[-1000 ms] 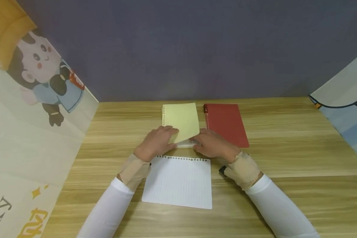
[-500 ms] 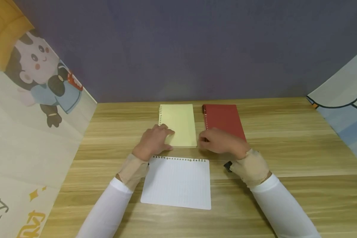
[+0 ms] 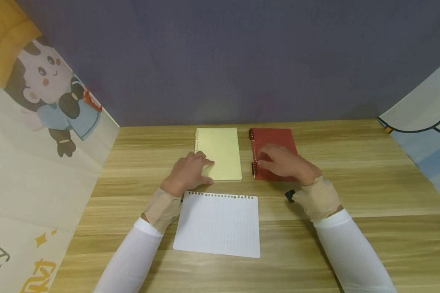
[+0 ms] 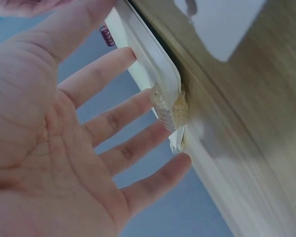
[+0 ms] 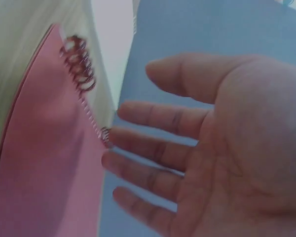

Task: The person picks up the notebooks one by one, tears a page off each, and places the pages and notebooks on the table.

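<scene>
A pale yellow spiral notebook point(image 3: 223, 146) lies closed near the back of the table. On its lower left part rests my left hand point(image 3: 187, 173), fingers spread and nearly straight. The left wrist view shows those fingertips along the clear coil binding point(image 4: 171, 109). To the right lies a red spiral notebook point(image 3: 278, 136), its cover down. Over it hovers my right hand point(image 3: 284, 162), holding nothing, fingers loosely extended; in the right wrist view they are apart from the red cover point(image 5: 44, 143). A loose lined white sheet point(image 3: 218, 226) with a punched top edge lies in front.
The wooden table point(image 3: 150, 150) ends at a dark grey wall panel point(image 3: 242, 61) behind the notebooks. Printed cartoon panels stand on both sides. A small black piece point(image 3: 289, 195) sits at the right wristband point(image 3: 317, 197).
The yellow cover, lifted at its lower right corner before, now lies flat. My right hand let it go and moved right, over the red notebook. The left hand barely moved.
</scene>
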